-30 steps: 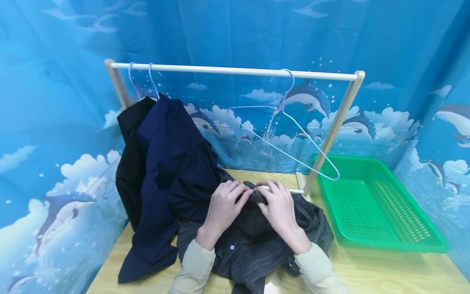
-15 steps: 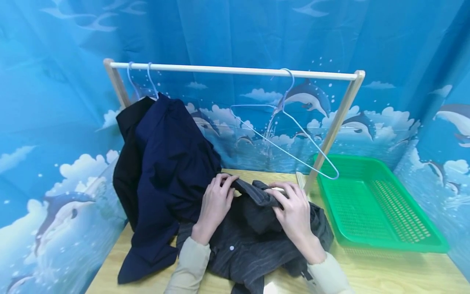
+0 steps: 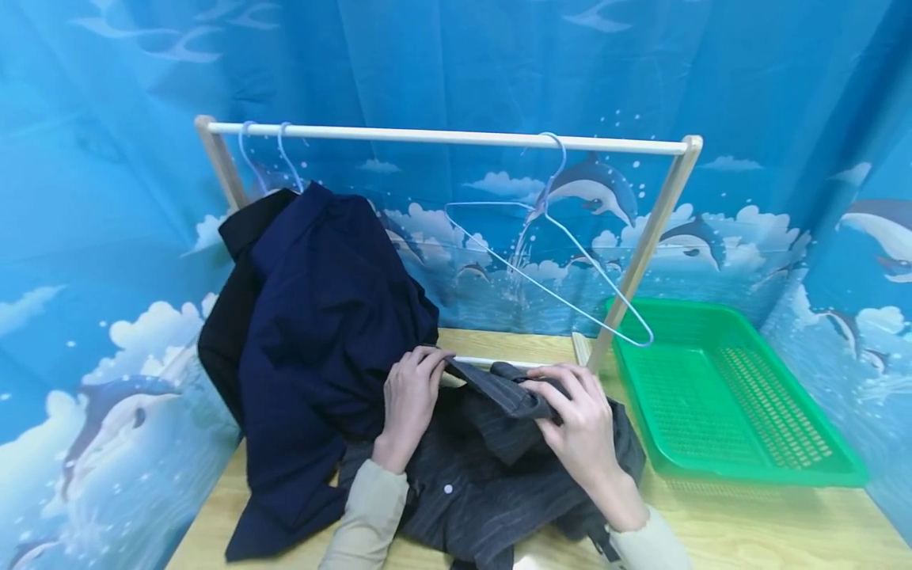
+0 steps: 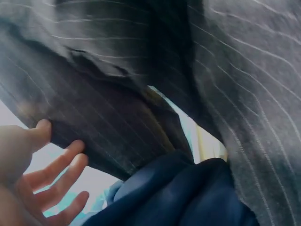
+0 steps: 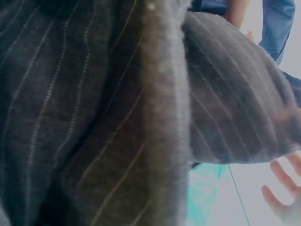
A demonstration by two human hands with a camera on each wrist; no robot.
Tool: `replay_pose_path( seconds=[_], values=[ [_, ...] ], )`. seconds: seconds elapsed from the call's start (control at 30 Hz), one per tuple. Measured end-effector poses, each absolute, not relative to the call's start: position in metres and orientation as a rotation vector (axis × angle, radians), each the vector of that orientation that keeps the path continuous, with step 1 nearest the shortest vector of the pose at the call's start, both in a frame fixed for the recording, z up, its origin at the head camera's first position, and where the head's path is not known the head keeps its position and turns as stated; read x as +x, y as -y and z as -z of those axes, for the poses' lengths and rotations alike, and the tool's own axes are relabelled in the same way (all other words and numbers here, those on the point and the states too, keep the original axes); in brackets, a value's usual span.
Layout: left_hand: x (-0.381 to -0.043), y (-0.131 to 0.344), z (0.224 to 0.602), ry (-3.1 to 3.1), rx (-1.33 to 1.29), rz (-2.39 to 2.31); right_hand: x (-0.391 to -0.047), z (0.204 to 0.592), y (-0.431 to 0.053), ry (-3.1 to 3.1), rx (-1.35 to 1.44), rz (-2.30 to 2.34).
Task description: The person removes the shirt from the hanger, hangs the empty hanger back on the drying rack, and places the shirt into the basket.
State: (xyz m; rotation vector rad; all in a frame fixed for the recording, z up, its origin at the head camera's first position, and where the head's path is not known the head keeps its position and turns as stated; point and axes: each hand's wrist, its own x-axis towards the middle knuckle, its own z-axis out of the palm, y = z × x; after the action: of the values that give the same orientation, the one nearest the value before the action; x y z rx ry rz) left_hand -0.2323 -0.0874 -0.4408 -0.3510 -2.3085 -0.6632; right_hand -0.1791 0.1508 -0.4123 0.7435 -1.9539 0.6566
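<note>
A dark grey pinstriped shirt (image 3: 492, 491) with a white button lies rumpled on the table, its upper band of cloth raised between both hands. My left hand (image 3: 412, 404) pinches the left end of that band. At the other end, my right hand (image 3: 580, 419) grips a fold with thumb and fingers. In the left wrist view, the left hand (image 4: 47, 174) is at the cloth's lower edge, beside the dark blue garment (image 4: 178, 193). The right wrist view is mostly filled by striped cloth (image 5: 94, 113), with part of the right hand (image 5: 287, 188) at the lower right.
A rack with a white rail (image 3: 427, 136) stands behind the shirt. A navy garment (image 3: 321, 317) and a black one (image 3: 226, 340) hang at its left. A bare hanger (image 3: 552, 293) hangs towards the right. A green basket (image 3: 727, 396) sits on the table (image 3: 777, 530) at the right.
My hands have moved apart from close together, left hand leftwards and right hand rightwards. The shirt's upper band is now stretched between them.
</note>
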Motion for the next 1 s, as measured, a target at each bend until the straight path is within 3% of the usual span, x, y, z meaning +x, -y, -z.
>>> replay_pose_path(
  seconds=[0.63,1.0],
  values=[
    [-0.19,0.039,0.409,2.251,-0.856,0.558,-0.199,0.429,-0.133,2.381,0.632,-0.662],
    [-0.188,0.061,0.427,2.432,-0.739,0.427,-0.202,0.436,-0.134,2.399,0.594,-0.586]
  ],
)
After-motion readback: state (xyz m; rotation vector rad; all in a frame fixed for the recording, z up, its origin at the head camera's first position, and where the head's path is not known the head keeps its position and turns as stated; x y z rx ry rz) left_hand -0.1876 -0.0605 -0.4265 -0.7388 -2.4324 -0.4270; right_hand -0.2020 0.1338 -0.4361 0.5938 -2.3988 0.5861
